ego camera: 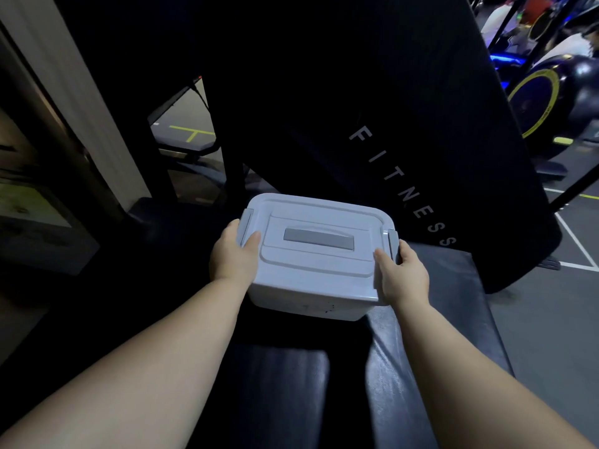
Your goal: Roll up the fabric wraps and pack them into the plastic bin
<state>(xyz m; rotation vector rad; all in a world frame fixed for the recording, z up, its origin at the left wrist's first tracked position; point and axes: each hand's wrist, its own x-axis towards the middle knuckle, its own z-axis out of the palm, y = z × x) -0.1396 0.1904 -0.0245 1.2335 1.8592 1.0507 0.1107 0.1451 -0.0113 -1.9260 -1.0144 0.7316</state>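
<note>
A white plastic bin (311, 286) with its lid on sits in the middle of the view, over a black padded bench (453, 303). The lid has a grey recessed handle (318, 238) and grey side latches. My left hand (234, 254) grips the bin's left edge, thumb on the lid beside the left latch. My right hand (402, 275) grips the right edge, thumb on the lid and fingers around the right latch. No fabric wraps are in sight; the bin's inside is hidden by the lid.
A tall black panel (405, 131) lettered FITNESS leans behind the bin. Exercise bikes (544, 102) stand at the far right on a grey floor with white lines (577, 244). A pale pillar (81, 102) rises at the left. The surroundings are dark.
</note>
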